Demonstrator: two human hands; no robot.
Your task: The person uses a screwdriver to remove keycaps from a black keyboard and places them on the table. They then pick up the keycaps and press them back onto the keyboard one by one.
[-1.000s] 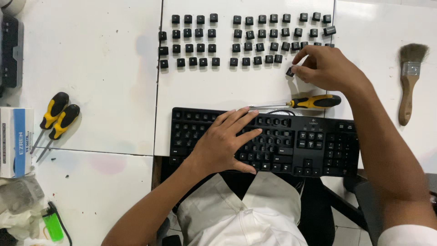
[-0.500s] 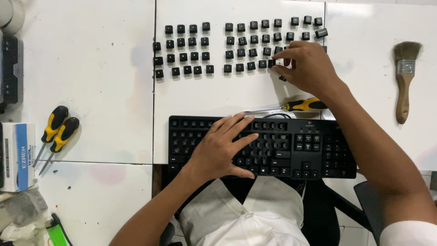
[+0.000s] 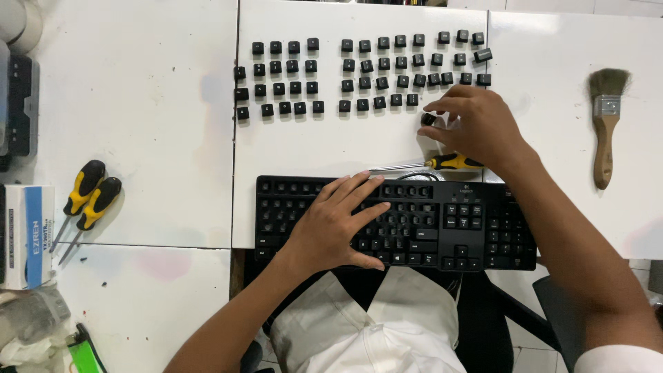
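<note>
My left hand (image 3: pixel 342 224) lies flat on the black keyboard (image 3: pixel 456 228), fingers spread over its middle keys. My right hand (image 3: pixel 476 124) hovers over the white table just above the keyboard and pinches a single black keycap (image 3: pixel 428 119) between its fingertips. Rows of loose black keycaps (image 3: pixel 366 65) are laid out on the table beyond both hands. A yellow-and-black screwdriver (image 3: pixel 442 164) lies beneath my right hand, its shaft pointing left.
A wooden-handled paintbrush (image 3: pixel 606 124) lies at the right. Two yellow-and-black screwdrivers (image 3: pixel 86 200) rest at the left beside a white-and-blue box (image 3: pixel 27 235). A black case (image 3: pixel 21 103) sits at the far left edge. A green object (image 3: pixel 86 356) lies at bottom left.
My right hand has drawn back from the keycap rows toward the keyboard with one keycap in its fingertips. The left hand stays on the keyboard.
</note>
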